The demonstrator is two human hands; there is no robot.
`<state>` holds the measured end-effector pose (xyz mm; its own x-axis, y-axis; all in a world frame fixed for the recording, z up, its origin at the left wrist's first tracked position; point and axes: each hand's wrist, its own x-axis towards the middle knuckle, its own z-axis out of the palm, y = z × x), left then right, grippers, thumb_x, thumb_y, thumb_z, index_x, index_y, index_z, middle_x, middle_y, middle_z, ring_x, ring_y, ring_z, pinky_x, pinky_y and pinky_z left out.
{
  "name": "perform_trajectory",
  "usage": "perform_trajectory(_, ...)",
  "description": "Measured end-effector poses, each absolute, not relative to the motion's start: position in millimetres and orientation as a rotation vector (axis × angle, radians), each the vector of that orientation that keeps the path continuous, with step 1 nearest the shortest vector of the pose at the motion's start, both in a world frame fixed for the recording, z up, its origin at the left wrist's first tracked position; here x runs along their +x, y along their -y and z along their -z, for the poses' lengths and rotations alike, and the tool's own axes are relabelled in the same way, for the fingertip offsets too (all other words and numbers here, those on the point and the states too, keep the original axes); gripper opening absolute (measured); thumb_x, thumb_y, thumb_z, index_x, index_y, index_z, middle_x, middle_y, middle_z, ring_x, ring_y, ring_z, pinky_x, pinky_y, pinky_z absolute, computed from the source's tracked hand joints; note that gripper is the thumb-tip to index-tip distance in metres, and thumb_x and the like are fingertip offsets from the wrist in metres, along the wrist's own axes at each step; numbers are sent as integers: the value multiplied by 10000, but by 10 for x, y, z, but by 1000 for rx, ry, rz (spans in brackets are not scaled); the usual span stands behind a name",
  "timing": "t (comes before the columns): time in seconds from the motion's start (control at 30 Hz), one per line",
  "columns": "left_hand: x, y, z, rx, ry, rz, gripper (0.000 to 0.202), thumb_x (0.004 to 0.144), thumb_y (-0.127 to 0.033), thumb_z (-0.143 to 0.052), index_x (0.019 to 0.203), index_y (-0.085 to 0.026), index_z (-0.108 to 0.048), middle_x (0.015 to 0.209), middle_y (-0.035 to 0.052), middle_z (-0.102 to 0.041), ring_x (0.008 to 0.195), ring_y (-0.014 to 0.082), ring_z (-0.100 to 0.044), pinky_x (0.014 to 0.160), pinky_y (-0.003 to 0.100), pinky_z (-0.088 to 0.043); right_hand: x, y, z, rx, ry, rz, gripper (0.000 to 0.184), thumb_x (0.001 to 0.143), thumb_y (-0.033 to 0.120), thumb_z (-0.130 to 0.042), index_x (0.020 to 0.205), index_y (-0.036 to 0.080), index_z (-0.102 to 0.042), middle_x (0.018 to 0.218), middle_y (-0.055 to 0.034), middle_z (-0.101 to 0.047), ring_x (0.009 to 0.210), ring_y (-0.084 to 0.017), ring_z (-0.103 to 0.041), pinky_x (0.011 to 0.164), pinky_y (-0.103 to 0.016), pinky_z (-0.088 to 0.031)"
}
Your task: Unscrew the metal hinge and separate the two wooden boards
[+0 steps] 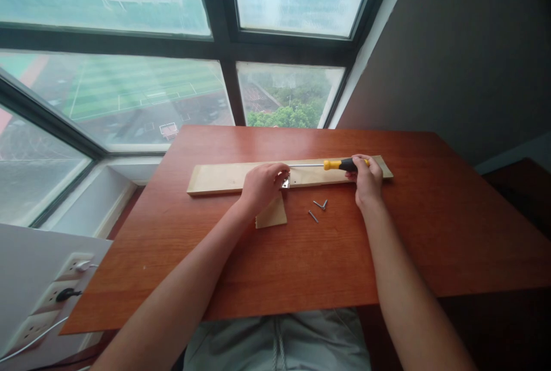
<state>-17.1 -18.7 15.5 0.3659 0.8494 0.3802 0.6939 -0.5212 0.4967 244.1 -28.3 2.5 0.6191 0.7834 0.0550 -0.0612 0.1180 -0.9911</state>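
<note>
My right hand (368, 178) is closed round the yellow and black handle of a screwdriver (331, 165), whose shaft lies nearly level and points left. At the tip end, the curled fingers of my left hand (263, 183) are pinched together; what is between them is hidden. Just under those fingertips a small metal bracket (286, 182) shows at the front edge of a long pale wooden board (219, 177). A shorter wooden piece (272, 213) extends from the board toward me, partly behind my left hand. Several loose screws (313, 216) lie to its right.
The reddish-brown wooden table (327, 262) carries the board across its far half. Behind it are dark-framed windows (279, 49), with a grey wall (456, 61) at the right. Wall sockets with plugs (64, 295) are at the lower left, beside the table's edge.
</note>
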Motion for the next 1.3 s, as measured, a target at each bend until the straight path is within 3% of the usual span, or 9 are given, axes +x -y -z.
perform_trajectory(0.13,-181,153,-115,2280,-1347,-964,99,887,-309,-645,877,-241,-716,816,-1,-747,741,157,-671,697,249,-471,2439,282,-26,-1315,693,-693,216,689,350,-684,809,184,-615,692,32,-622,434,-74,-534,383,-182,-435)
perform_trajectory(0.3,-212,144,-148,2412,-1353,-935,95,886,-269,-637,875,-231,-723,956,46,-717,844,184,-648,744,280,-472,2440,283,-20,-1312,697,-693,203,693,344,-683,802,187,-613,682,33,-620,430,-76,-533,380,-184,-433)
perform_trajectory(0.5,-216,160,-173,2458,-1344,-865,115,899,-217,-600,898,-221,-714,927,46,-693,779,169,-625,697,269,-454,2444,282,-17,-1310,701,-698,212,697,343,-686,810,180,-612,687,27,-620,425,-74,-535,383,-182,-434)
perform_trajectory(0.8,-224,152,-179,2573,-1213,-884,200,909,-145,-542,980,-216,-715,973,71,-710,875,196,-624,759,302,-482,2437,291,-35,-1315,689,-702,211,689,346,-679,811,185,-614,669,41,-616,420,-73,-532,375,-180,-425)
perform_trajectory(1.07,-185,144,-186,2517,-1383,-800,163,913,-205,-546,984,-227,-691,917,60,-729,807,200,-652,702,287,-473,2429,290,-52,-1310,693,-711,234,683,369,-695,800,188,-602,698,30,-616,448,-76,-534,378,-181,-425)
perform_trajectory(1.3,-172,165,-213,2292,-1271,-988,196,883,-200,-594,1070,-237,-640,874,12,-734,761,151,-659,700,262,-479,2437,288,-37,-1313,694,-706,218,688,358,-689,805,193,-610,690,36,-620,435,-73,-530,380,-185,-422)
